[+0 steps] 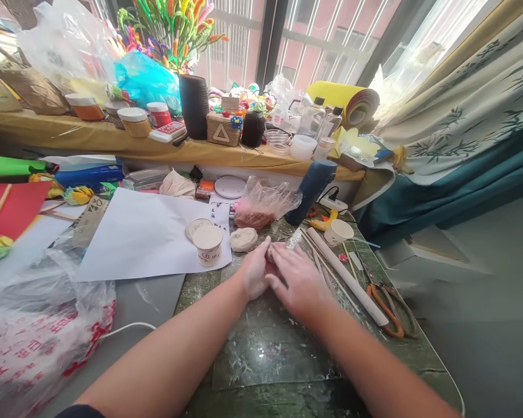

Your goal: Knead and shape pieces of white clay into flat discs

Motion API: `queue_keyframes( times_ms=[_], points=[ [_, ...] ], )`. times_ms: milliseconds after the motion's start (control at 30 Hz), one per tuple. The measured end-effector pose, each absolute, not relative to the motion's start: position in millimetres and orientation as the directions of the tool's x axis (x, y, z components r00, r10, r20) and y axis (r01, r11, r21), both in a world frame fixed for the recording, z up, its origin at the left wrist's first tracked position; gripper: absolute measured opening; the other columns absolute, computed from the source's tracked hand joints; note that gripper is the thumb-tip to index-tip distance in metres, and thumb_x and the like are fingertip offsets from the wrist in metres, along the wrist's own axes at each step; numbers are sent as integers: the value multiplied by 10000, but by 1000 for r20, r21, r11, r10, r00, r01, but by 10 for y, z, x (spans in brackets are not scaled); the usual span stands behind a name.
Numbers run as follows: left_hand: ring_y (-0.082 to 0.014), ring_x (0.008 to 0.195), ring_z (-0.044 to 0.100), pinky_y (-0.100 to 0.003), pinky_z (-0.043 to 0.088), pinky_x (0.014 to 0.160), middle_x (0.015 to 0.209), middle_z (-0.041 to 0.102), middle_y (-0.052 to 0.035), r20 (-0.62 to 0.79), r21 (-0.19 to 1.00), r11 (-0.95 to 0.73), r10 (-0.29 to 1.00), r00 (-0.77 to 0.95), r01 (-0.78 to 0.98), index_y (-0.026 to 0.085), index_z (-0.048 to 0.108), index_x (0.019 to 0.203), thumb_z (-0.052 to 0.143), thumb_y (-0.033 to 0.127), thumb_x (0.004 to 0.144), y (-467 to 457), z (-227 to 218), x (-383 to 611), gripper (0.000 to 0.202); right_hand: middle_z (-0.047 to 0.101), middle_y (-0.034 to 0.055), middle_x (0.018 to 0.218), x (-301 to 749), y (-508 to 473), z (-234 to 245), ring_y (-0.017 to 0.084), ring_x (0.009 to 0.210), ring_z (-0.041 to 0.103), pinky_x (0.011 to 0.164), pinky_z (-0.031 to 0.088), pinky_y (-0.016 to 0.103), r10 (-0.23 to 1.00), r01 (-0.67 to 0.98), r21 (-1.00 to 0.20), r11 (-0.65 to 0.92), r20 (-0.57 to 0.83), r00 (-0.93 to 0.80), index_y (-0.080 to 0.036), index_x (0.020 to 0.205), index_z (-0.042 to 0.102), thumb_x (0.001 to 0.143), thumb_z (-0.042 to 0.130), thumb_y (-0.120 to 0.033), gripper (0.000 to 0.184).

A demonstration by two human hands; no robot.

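My left hand (256,271) and my right hand (300,278) are cupped together above the clear mat (265,360), palms facing each other. Between them a bit of pale clay (270,253) peeks out; the rest of it is hidden by my fingers. Whitish residue coats both hands. Just beyond my left hand lies a larger off-white lump of clay (244,239). A paper cup (209,247) with a pale round top stands left of it on a white sheet (143,232). Close to my right fingertips is a whitish-smeared flat strip (294,238).
Right of my hands lie a white roller (348,277), thin sticks, and orange-handled scissors (384,310). Behind them are another paper cup (339,232), a yellow glue gun (325,223) and a dark blue bottle (311,191). Plastic wrapping (39,342) covers the left front. Jars line the sill (157,148).
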State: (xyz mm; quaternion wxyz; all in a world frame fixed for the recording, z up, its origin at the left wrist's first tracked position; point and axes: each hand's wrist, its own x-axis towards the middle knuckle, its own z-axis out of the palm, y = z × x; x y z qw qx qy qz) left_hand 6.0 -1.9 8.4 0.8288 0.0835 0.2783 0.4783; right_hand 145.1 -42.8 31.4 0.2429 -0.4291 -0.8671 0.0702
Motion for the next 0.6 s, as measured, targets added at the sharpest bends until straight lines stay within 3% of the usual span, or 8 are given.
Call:
queue_keyframes(
  times_ms=[100, 233, 333, 600],
  points=[
    [-235, 871, 754, -375, 586, 903, 919, 761, -135, -426, 400, 531, 829, 361, -747, 127, 683, 928, 474, 375, 1029, -35, 99, 60, 339, 439, 209, 1587, 1331, -606, 185, 372, 1498, 378, 1224, 306, 622, 776, 733, -278, 621, 350, -524, -99, 1550, 418, 948, 585, -318, 662],
    [-212, 802, 752, -337, 586, 858, 881, 758, -129, -388, 390, 523, 840, 380, -758, 113, 688, 936, 487, 361, 1028, -61, 121, 50, 332, 543, 163, 1524, 1494, -567, 218, 340, 1446, 470, 1211, 352, 610, 732, 701, -252, 667, 397, -553, -175, 1539, 450, 966, 558, -279, 592],
    [-209, 773, 748, -324, 584, 831, 852, 756, -130, -354, 380, 518, 847, 397, -766, 102, 695, 928, 469, 340, 1034, -67, 118, 56, 345, 535, 192, 1522, 1537, -477, 235, 392, 1430, 479, 1147, 410, 656, 756, 747, -216, 629, 395, -522, -165, 1557, 419, 941, 593, -314, 657],
    [-190, 705, 723, -285, 561, 734, 764, 722, -74, -353, 358, 515, 847, 398, -779, 141, 659, 854, 569, 376, 986, -59, 57, 51, 284, 554, 190, 1506, 1390, -522, 169, 394, 1404, 506, 1170, 351, 672, 746, 748, -191, 636, 403, -531, -175, 1545, 437, 914, 594, -272, 658]
  ],
)
